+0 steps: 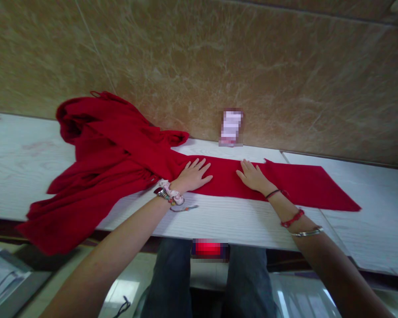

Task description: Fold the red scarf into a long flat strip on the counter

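Note:
A red garment (pixel 112 145) lies across the white wood-grain table, bunched in loose folds on the left. Toward the right it runs out as a flat, smooth strip (pixel 305 185) with a slanted end. My left hand (pixel 190 176) rests palm down on the strip, fingers spread, close to the bunched part. Farther right, my right hand (pixel 254 176) also lies flat on the cloth with its fingers stretched out. Neither hand grips anything. A scrunchie and beaded bracelets circle my left wrist; a dark band, a red cord and a silver bangle are on my right.
A brown marbled wall (pixel 185 66) rises behind the table (pixel 225 221). A blurred-out, phone-shaped object (pixel 231 128) leans against it. Part of the garment hangs over the front edge at left. A grey tray-like box (pixel 16 287) holding papers sits below, lower left.

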Tool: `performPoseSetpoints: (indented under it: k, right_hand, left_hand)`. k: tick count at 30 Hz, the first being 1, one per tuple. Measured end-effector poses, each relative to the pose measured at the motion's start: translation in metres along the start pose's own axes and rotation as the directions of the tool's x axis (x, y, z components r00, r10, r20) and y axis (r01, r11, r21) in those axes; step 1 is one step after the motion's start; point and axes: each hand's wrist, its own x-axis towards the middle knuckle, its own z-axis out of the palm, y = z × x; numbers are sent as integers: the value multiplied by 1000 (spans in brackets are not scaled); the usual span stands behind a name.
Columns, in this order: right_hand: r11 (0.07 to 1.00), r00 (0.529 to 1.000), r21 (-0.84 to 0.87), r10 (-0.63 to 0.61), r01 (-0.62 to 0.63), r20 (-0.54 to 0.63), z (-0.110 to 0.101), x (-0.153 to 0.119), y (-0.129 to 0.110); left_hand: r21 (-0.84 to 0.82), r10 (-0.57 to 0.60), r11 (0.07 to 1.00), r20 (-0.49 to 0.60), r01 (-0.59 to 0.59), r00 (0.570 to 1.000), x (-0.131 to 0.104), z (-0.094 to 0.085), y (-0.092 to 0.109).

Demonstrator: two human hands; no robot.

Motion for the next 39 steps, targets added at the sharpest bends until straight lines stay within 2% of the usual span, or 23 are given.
performPoseSetpoints:
  k: [4,7,9,12,15,17,19,23,25,27,30,33,36,39]
  right_hand:
    - [987,987,49,-147,150,-69,-2,-2,-14]
    - [961,962,45,-274,274,-9,-5,-6,-27]
    - [954,953,23,-299,298,56,-7,-8,-30]
    - [972,968,0,-232,233,95,-7,-8,-23]
    - [996,991,-12,-91,92,96,-3,-4,-6]
    - [1000,998,-28,-6,8,65,-1,-2,3]
    - [1000,1000,-28,14,-14,13,-1,-2,4]
    - [986,988,60,-155,156,-28,-5,-5,-15]
    - [967,969,77,-246,244,19,-8,-8,-26]
    - [958,956,62,-284,280,78,-8,-8,-30]
    - [978,972,31,-210,208,103,-4,-6,-20]
    - [1000,997,0,-32,32,77,0,0,3]
    - [994,994,-33,104,-103,32,0,4,17]
    - [998,998,-18,61,-61,-30,-4,3,11]
  left_hand:
    - [-7,-10,1000,12,10,1000,-1,-1,1]
    - [-7,-8,1000,9,8,1000,0,0,0]
    - [-5,-3,1000,-4,3,1000,0,1,-1]
    - [-4,-4,1000,-11,4,1000,1,4,-2]
    - [-10,-7,1000,-12,7,1000,1,4,-3]
    - [-12,-8,1000,-11,8,1000,1,3,-2]
    - [-12,-8,1000,-5,8,1000,1,2,-2]
    - [-18,-3,1000,-5,3,1000,1,1,-1]
    - [-19,-4,1000,-15,4,1000,1,2,-1]
    - [-18,-8,1000,-20,7,1000,1,2,-1]
    - [-15,-10,1000,-15,10,1000,0,1,-1]
    - [-12,-11,1000,-8,11,1000,-1,0,-1]
    - [-6,-12,1000,-7,12,1000,-1,-1,0]
    - [9,-14,1000,-13,14,1000,-1,-1,0]
